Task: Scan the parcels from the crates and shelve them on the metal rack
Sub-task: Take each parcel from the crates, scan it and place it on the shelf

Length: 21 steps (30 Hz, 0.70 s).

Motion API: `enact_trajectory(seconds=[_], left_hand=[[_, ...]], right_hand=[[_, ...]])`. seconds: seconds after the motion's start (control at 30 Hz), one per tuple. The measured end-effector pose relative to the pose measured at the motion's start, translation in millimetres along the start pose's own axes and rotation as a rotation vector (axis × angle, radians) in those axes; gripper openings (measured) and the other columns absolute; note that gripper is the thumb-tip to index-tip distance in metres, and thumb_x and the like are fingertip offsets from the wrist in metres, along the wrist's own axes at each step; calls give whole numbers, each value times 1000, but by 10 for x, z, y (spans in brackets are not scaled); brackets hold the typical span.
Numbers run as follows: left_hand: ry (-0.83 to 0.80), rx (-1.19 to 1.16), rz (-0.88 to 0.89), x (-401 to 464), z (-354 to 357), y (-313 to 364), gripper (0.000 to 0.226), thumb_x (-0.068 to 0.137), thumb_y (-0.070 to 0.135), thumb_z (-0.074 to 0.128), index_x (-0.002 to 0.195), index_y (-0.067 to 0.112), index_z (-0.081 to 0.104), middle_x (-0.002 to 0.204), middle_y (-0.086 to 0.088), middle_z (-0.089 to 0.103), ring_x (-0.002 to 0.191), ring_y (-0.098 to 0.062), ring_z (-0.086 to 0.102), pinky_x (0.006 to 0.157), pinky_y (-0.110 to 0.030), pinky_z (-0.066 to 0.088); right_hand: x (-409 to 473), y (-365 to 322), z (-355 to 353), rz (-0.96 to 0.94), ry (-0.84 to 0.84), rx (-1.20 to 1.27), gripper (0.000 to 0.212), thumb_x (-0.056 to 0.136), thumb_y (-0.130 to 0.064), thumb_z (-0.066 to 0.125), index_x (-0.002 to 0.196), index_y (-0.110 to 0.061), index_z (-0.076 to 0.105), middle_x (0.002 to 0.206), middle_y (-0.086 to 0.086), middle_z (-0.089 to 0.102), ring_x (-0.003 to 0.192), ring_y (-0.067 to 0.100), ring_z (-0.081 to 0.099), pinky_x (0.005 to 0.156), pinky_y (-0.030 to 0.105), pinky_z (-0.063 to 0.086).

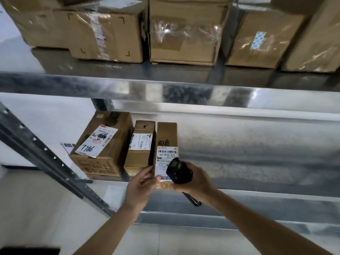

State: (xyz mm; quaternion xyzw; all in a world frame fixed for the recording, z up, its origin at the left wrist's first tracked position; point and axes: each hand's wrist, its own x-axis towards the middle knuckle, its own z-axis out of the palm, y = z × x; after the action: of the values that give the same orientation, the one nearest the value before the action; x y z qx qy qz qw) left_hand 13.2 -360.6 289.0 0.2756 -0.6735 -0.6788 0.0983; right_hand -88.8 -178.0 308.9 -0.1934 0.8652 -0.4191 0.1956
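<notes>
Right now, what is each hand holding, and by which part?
The right hand grips a black handheld scanner around its body. The left hand holds the narrow brown cardboard parcel at its near left corner, on the lower metal shelf.

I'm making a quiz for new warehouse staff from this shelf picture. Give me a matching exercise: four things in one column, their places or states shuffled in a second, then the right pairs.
Things
1. narrow box
2. box marked 7786
3. scanner
4. taped boxes

Places or states
A. leftmost on the lower shelf
B. in a row on the upper shelf
C. gripped in the right hand
D. rightmost of three on the lower shelf, its near end held by the left hand

Pairs: 1-D, 2-A, 3-C, 4-B
</notes>
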Motion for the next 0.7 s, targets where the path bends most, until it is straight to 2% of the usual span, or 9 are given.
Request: enact_trajectory(seconds=[0.1, 0.17, 0.23, 0.27, 0.43, 0.53, 0.63, 0.67, 0.7], left_hand=[[100, 53, 12, -11, 53, 37, 33, 80, 16, 81, 112, 11, 74, 88, -3, 79, 83, -11, 73, 73, -23, 57], [155, 94, 9, -21, 86, 27, 26, 77, 36, 84, 98, 22, 78, 82, 5, 78, 80, -12, 73, 76, -31, 58], [202, 131, -26, -13, 109, 27, 38, 70, 59, 82, 93, 29, 79, 81, 9, 77, 82, -14, 74, 79, -37, 59], [215, 151, -37, -6, 114, 35, 43, 68, 64, 81, 92, 29, 79, 79, 10, 77, 82, -14, 74, 80, -38, 60], [226, 94, -78, -52, 132, 131, 22, 78, 38, 83, 93, 24, 77, 80, 14, 77, 75, -4, 72, 83, -44, 61], [228, 66, -78, -153, 80, 161, 18, 77, 29, 85, 92, 25, 75, 78, 12, 77, 75, -3, 70, 84, -37, 60], [229, 79, -41, -331, -43, 232, 23, 77, 24, 86, 99, 20, 77, 82, 4, 77, 73, -3, 68, 74, -18, 55], [225, 75, -28, -395, -110, 247, 22, 77, 20, 85, 98, 21, 77, 84, 2, 77, 80, -7, 70, 75, -16, 54], [216, 55, -14, -447, -174, 247, 22, 77, 17, 85, 97, 22, 77, 86, 0, 77, 89, -13, 71, 80, -19, 55]], right_hand=[[92, -19, -15, -3, -11, -6, 85, 53, -43, 90, 133, -38, 64, 106, -16, 76, 96, -1, 69, 84, 28, 59], [136, -30, -37, -10, -21, -22, 83, 54, -43, 91, 132, -40, 64, 105, -17, 75, 95, -1, 68, 81, 25, 57], [174, -40, -45, -11, -30, -37, 80, 56, -40, 93, 131, -40, 64, 105, -16, 75, 96, 2, 69, 81, 24, 56], [188, -47, -49, -8, -27, -41, 80, 55, -41, 93, 130, -40, 65, 105, -15, 75, 96, 4, 69, 82, 26, 56], [168, -72, -78, 5, -26, -107, 77, 58, -35, 95, 129, -37, 66, 103, -15, 74, 95, 7, 69, 87, 33, 57], [53, -88, -88, 0, 31, -161, 75, 61, -32, 96, 129, -37, 66, 96, -18, 68, 90, 8, 66, 77, 25, 53], [-95, -163, -68, 15, 110, -192, 77, 60, -36, 94, 131, -36, 64, 101, -14, 69, 94, 15, 68, 78, 32, 56], [-158, -217, -49, 11, 143, -213, 78, 60, -38, 92, 132, -36, 63, 106, -13, 70, 98, 16, 67, 79, 34, 56], [-216, -272, -30, 10, 173, -239, 80, 60, -39, 91, 134, -36, 61, 112, -11, 71, 101, 18, 67, 79, 33, 55]])
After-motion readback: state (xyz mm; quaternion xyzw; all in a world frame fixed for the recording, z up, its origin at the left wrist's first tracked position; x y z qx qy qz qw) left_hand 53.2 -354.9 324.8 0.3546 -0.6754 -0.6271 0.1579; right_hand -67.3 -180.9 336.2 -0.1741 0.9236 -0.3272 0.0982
